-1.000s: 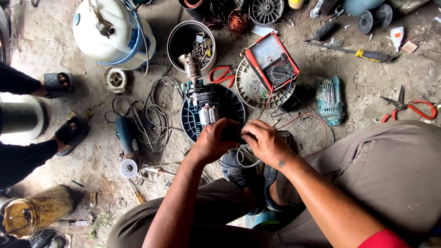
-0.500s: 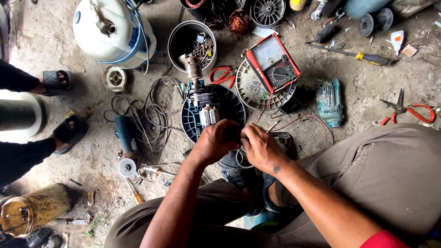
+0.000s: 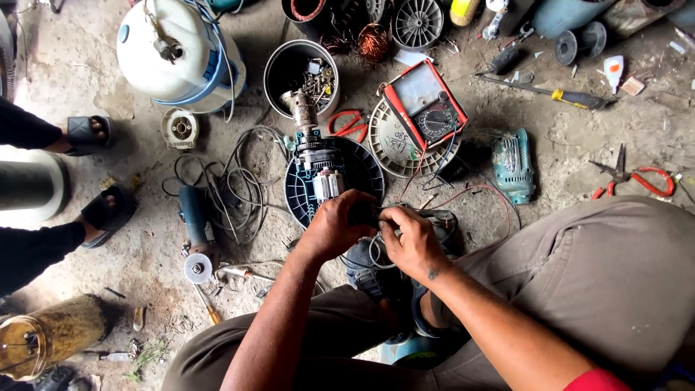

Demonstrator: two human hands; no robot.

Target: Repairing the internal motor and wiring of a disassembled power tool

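Head view: the concrete floor (image 3: 145,289) is crowded along the top edge, with barer patches at lower left and right of centre. A white tank (image 3: 174,54) fills the upper left. A dark round fan housing (image 3: 365,174) lies at centre, carrying a motor assembly (image 3: 318,170). A red multimeter (image 3: 426,105) rests on a grey fan guard (image 3: 394,148) just right of it. Below, the left hand (image 3: 334,226) and right hand (image 3: 411,242) meet, both clenched on a small dark part (image 3: 364,214) with wires, touching the housing's lower rim.
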